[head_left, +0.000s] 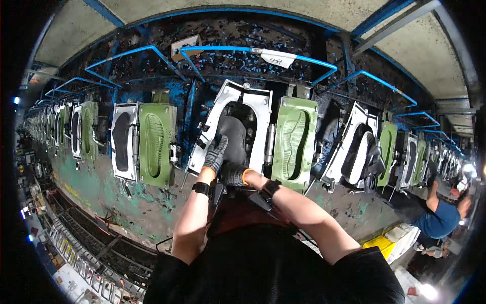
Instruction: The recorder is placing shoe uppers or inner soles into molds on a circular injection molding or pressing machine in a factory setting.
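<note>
From here the dark shoe form (pixel 235 136) sits in the silver mould frame (pixel 263 107), long axis running fwd from the hands, L hand (pixel 216 153) alongside, fingers outstretched, R hand (pixel 234 175) at the near end (finger state hidden, can't tell).

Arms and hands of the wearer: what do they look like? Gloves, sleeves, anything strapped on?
The left hand and right hand wear grey-and-dark striped gloves with orange cuffs. A black band circles the left wrist, a second black band the right. The sleeves are black and short, leaving the forearms bare.
</note>
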Demonstrator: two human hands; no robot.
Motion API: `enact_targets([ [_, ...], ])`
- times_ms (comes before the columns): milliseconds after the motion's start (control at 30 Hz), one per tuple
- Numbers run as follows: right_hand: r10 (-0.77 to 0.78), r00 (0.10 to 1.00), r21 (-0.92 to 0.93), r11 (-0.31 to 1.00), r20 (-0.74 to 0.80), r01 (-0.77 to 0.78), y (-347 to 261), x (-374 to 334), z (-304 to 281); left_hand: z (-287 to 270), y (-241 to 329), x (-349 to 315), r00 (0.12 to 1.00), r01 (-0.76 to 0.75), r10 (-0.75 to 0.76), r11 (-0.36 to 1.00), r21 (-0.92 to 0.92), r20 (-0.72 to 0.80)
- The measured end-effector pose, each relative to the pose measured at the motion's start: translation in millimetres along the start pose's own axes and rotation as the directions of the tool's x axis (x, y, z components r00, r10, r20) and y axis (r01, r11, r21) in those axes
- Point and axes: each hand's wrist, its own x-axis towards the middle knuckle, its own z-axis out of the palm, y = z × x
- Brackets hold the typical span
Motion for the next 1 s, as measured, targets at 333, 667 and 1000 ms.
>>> enact_targets([
  [333,0.888,0.459,-0.382,0.42,-0.014,-0.823,-40.8,84.3,-129.0,-2.9,-68.6,26.3,0.931,-0.365,0.347,0.894,-0.259,-0.116],
  [667,0.77,0.469,-0.131,0.461,-0.432,-0.878,-82.5,88.0,-155.0,44.5,27.9,82.2,0.872,-0.422,0.338,0.885,-0.195,-0.354],
  [1000,0.638,0.77,-0.467,0.68,-0.004,-0.565,-87.2,134.4,-185.2,27.6,-15.9,-38.9,0.919,-0.12,0.362,0.636,0.763,-0.157],
])
